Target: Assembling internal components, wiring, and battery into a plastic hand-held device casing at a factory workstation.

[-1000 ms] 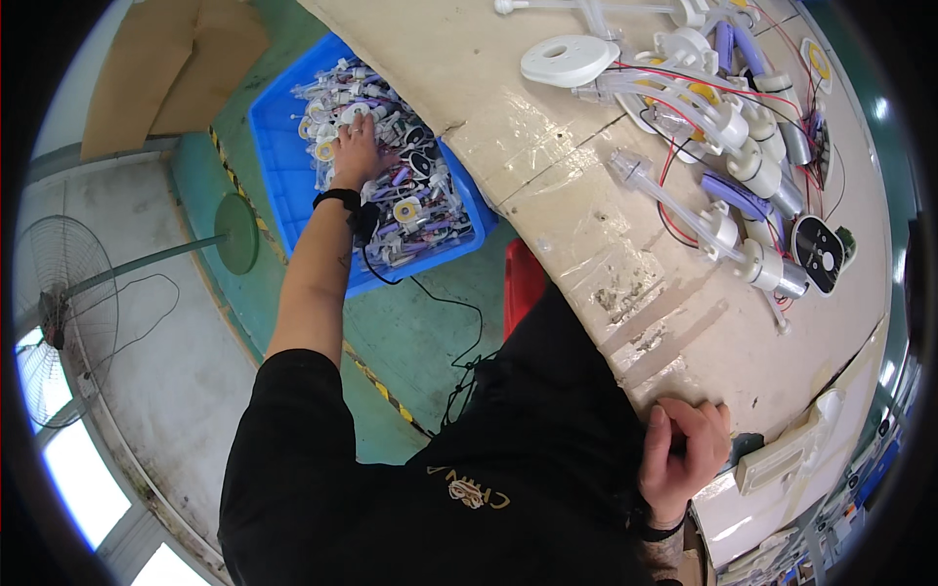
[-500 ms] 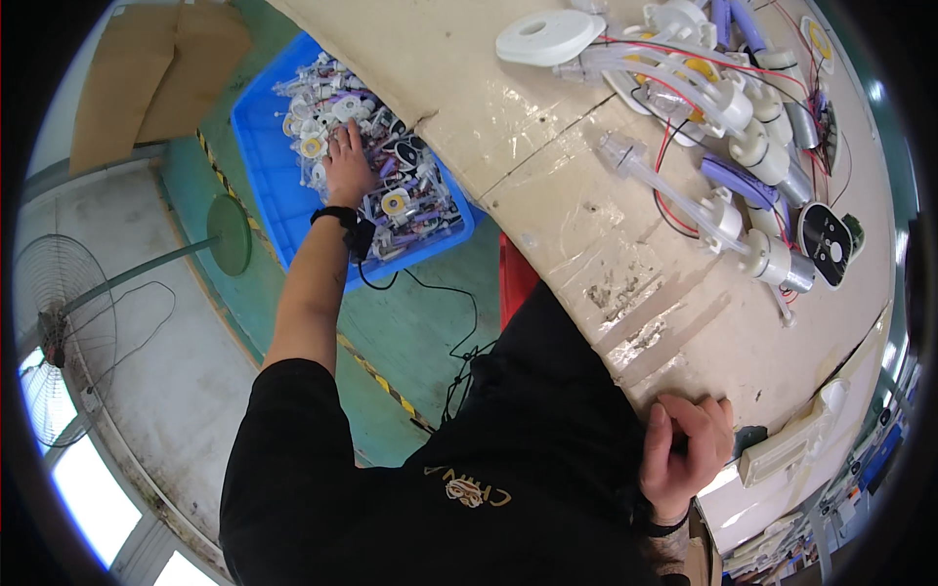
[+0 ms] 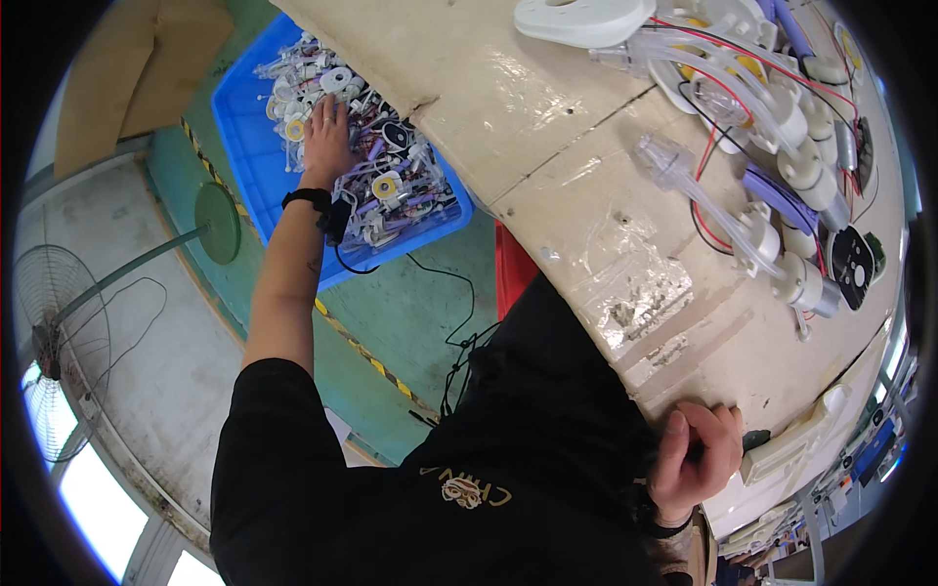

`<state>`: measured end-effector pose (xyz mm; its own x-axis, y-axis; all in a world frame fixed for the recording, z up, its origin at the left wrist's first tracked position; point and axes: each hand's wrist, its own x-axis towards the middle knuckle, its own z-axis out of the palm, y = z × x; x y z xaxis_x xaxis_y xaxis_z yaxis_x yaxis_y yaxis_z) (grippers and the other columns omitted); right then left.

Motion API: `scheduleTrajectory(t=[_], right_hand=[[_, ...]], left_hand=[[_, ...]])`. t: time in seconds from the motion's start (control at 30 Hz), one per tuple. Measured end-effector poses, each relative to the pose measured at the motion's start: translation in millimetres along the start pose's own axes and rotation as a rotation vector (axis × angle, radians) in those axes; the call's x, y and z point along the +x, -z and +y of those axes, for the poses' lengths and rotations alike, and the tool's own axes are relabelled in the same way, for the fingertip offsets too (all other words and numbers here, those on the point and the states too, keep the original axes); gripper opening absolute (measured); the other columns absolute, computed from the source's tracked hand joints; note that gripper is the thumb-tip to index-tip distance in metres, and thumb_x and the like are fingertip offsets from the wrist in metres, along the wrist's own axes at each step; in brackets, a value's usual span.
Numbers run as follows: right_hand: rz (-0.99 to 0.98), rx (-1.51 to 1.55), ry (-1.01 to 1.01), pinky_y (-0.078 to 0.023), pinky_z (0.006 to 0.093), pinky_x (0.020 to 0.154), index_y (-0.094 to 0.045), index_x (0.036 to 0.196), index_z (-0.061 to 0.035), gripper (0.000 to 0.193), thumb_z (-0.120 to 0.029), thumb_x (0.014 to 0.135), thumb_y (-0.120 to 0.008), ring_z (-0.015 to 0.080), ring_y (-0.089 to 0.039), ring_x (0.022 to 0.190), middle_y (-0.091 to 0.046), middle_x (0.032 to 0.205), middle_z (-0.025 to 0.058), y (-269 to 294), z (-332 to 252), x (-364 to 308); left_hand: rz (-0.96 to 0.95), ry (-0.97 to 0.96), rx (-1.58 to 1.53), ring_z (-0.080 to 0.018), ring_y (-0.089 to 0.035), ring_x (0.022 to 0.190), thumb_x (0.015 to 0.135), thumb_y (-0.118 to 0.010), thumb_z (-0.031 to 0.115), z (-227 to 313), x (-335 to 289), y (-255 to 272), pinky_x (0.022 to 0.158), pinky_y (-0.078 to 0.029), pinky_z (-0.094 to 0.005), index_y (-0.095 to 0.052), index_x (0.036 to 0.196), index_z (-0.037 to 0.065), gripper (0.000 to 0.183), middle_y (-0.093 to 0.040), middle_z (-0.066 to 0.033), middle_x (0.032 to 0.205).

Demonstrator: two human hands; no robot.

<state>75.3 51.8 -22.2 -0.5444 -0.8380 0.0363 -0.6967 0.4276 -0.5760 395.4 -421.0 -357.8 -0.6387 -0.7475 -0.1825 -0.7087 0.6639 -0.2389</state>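
Observation:
Fingers stretched out and apart, my left hand (image 3: 327, 145) lies on a heap of small pump assemblies (image 3: 399, 186) with white, purple and clear parts. They fill much of a blue plastic bin (image 3: 244, 146) left of the table. No part is seen in its grip. My right hand (image 3: 696, 457) rests at the table's near edge, fingers curled in loosely, with nothing visible in it. At the table's far right lie more motor-and-tube assemblies (image 3: 757, 230) with clear tubing, red and black wires. A white oval cover (image 3: 586, 24) is beside them.
The worn tabletop (image 3: 547, 146) has tape patches and a bent corner near the bin. A standing fan (image 3: 59, 342) with a green round base (image 3: 217, 223) is at the left. Cardboard (image 3: 147, 68) leans behind the bin. Black cables (image 3: 459, 361) trail across the green floor.
My left hand has shifted slightly over the heap, still spread. My right hand stays curled at the table edge. The view has turned a little, so the table items sit farther right.

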Motion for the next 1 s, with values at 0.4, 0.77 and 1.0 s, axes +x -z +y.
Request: scheduleTrajectory(t=[0.4, 0.77, 1.0], right_hand=[[0.038, 0.000, -0.057, -0.035, 0.0380, 0.062, -0.068, 0.092, -0.0029, 0.008, -0.005, 0.086, -0.071, 0.0224, -0.047, 0.056, -0.063, 0.068, 0.0041, -1.2, 0.2, -4.7], [0.022, 0.044, 0.027, -0.033, 0.0362, 0.059, -0.070, 0.095, -0.0052, 0.012, -0.007, 0.083, -0.074, 0.0197, -0.044, 0.052, -0.057, 0.060, -0.0010, 0.5, 5.7, 0.5], [0.021, 0.037, 0.034, -0.032, 0.0364, 0.059, -0.070, 0.095, -0.0055, 0.014, -0.007, 0.082, -0.075, 0.0199, -0.044, 0.052, -0.058, 0.061, -0.0011, 0.4, 8.6, 0.4]], left_hand=[[-0.160, -0.117, 0.117, -0.0419, -0.039, 0.144, 0.070, -0.090, 0.035, 13.9, 22.0, 12.8, 0.112, -0.038, -0.0606, -0.014, 0.167, 0.018, 0.124, -0.034, -0.0178, 0.161], [-0.222, 0.052, 0.164, -0.0343, -0.041, 0.141, 0.064, -0.090, 0.039, 4.6, 32.6, -14.2, 0.110, -0.039, -0.0574, -0.046, 0.147, 0.004, 0.100, -0.045, -0.0162, 0.152], [-0.449, 0.079, 0.325, -0.0347, -0.047, 0.135, 0.071, -0.082, 0.045, 44.9, 37.9, 43.4, 0.109, -0.038, -0.0526, -0.063, 0.135, 0.004, 0.078, -0.051, -0.0189, 0.145]])
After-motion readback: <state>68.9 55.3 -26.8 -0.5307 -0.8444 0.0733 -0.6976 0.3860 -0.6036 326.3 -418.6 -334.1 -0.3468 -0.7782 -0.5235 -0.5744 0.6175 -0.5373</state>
